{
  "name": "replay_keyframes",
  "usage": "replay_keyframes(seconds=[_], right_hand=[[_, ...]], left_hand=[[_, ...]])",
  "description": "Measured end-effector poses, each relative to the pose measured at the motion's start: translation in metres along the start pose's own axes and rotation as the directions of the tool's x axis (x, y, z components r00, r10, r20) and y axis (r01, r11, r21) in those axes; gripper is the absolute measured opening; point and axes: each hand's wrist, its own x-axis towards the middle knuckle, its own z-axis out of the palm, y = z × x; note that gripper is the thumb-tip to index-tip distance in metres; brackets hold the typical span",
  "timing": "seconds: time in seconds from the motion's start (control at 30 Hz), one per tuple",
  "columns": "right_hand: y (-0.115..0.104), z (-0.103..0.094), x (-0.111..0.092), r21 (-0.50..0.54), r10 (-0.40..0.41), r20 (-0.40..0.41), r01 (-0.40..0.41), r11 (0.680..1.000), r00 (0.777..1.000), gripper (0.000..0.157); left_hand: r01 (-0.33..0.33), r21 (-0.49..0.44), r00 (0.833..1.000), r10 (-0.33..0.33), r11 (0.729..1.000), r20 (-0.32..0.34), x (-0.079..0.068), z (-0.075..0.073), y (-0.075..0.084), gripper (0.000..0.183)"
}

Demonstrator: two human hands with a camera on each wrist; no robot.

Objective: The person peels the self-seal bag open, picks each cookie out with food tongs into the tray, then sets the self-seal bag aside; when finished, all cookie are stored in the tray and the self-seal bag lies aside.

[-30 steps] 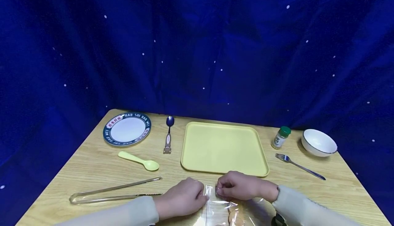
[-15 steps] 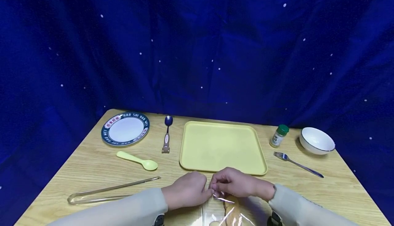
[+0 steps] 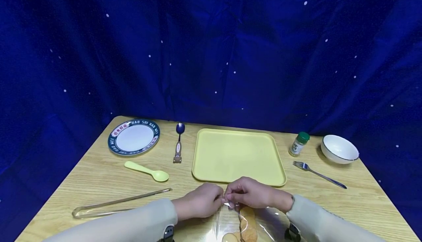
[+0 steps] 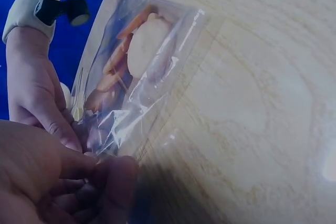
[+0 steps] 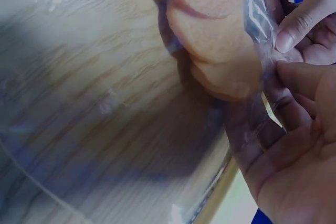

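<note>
A clear plastic bag (image 4: pixel 118 124) lies at the table's front edge. Inside it are several round, flat, pinkish-orange slices (image 5: pixel 218 35) that overlap in a row, and a paler round slice (image 4: pixel 148 45) beside them. Their exact kind is unclear. My left hand (image 3: pixel 202 200) pinches the bag's top edge between thumb and fingers. Close against it, my right hand (image 3: pixel 250 193) pinches the same edge with its thumb and fingertips. The two hands nearly touch, just in front of the yellow tray (image 3: pixel 237 154). Fingers hide part of the bag's top edge.
To the left are a blue-rimmed plate (image 3: pixel 134 138), a brown-handled spoon (image 3: pixel 178 147), a pale yellow spoon (image 3: pixel 146 170) and metal tongs (image 3: pixel 108 205), partly behind my left sleeve. A green-capped shaker (image 3: pixel 298 145), fork (image 3: pixel 319 174) and white bowl (image 3: pixel 339 149) stand right.
My right hand has moved left to meet the left hand at the bag's top edge. The left hand has shifted slightly right. More of the slices now shows below the hands.
</note>
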Motion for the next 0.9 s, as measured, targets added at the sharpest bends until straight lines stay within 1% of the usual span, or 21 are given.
replay_keyframes(seconds=[0.07,0.1,0.13,0.2,0.23,0.37,0.47,0.53,0.6,0.7,0.77,0.83,0.9], right_hand=[[-0.001,0.000,0.001,-0.012,0.005,-0.006,-0.006,1.000,1.000,0.021],[-0.002,0.000,0.001,-0.016,0.011,-0.009,-0.011,1.000,1.000,0.021],[-0.003,0.000,0.001,-0.017,0.018,-0.010,-0.018,1.000,1.000,0.020],[-0.004,0.000,0.000,-0.054,0.021,-0.010,-0.021,0.998,1.000,0.021],[-0.004,-0.001,0.000,-0.072,0.023,-0.011,-0.024,0.997,1.000,0.020],[-0.003,-0.003,-0.003,-0.166,0.013,-0.017,-0.015,0.986,1.000,0.021],[-0.001,-0.005,-0.005,-0.195,0.002,-0.021,-0.006,0.981,1.000,0.020],[-0.001,-0.005,-0.005,-0.191,0.003,-0.024,-0.008,0.981,1.000,0.020],[0.000,-0.005,-0.005,-0.171,0.014,-0.028,-0.019,0.985,1.000,0.020],[0.001,-0.004,-0.004,-0.147,0.031,-0.043,-0.037,0.988,0.999,0.019],[0.002,-0.004,-0.004,-0.138,0.040,-0.052,-0.047,0.989,0.998,0.019],[0.002,-0.003,-0.005,-0.132,0.043,-0.059,-0.050,0.990,0.997,0.018],[0.002,-0.003,-0.004,-0.119,0.042,-0.059,-0.049,0.992,0.997,0.019]], left_hand=[[-0.007,-0.051,1.000,0.007,0.999,0.001,-0.002,-0.001,-0.002,0.031],[-0.004,-0.091,1.000,0.005,0.996,0.005,-0.003,-0.001,-0.003,0.031],[0.004,-0.132,1.000,-0.003,0.991,0.011,-0.004,-0.002,-0.004,0.030],[0.021,-0.203,1.000,-0.016,0.979,0.026,-0.006,-0.003,-0.007,0.030],[0.031,-0.223,0.999,-0.024,0.974,0.035,-0.008,-0.003,-0.008,0.029],[0.033,-0.211,0.999,-0.029,0.977,0.021,-0.013,-0.005,-0.015,0.031],[0.040,-0.225,0.999,-0.041,0.974,-0.001,-0.017,-0.006,-0.020,0.032],[0.050,-0.273,0.999,-0.053,0.961,-0.005,-0.019,-0.006,-0.023,0.031],[0.071,-0.328,0.997,-0.075,0.942,-0.001,-0.021,-0.005,-0.024,0.030],[0.142,-0.410,0.990,-0.136,0.901,0.044,-0.025,-0.003,-0.021,0.037],[0.201,-0.439,0.980,-0.178,0.876,0.094,-0.028,0.000,-0.018,0.046],[0.249,-0.434,0.968,-0.208,0.866,0.140,-0.032,0.004,-0.014,0.053],[0.267,-0.410,0.962,-0.215,0.872,0.168,-0.034,0.007,-0.009,0.055]])
